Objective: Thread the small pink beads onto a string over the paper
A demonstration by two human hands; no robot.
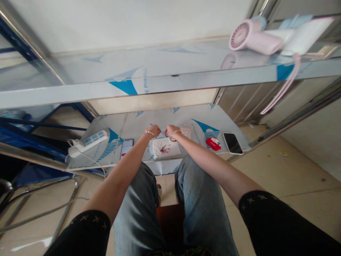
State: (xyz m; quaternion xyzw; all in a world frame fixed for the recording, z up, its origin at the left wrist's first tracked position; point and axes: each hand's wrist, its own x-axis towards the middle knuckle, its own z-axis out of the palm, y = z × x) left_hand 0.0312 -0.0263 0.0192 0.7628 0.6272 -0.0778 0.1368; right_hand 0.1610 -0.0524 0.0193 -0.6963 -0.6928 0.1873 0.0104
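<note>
Both my hands reach out over the low shelf, knuckles forward and a small gap between them. My left hand [153, 130], with a bracelet at the wrist, is closed. Across from it my right hand [172, 131], also with a bracelet, has its fingers curled in. Whatever they pinch, if anything, is too small to make out. Just below the hands lies a white, soft-looking piece [163, 147] with a reddish-brown pattern, on a pale flat backing. Beside my right wrist is a clear plastic bag [187, 130] with pinkish strips.
On the film-covered lower shelf [133, 122] lie a phone [126, 146], a white power strip [87, 143] with a cable, a red case [213, 143] and a white-edged phone [232, 143]. An upper shelf [160, 81] crosses above, bearing a pink handheld fan [254, 37] with a hanging strap.
</note>
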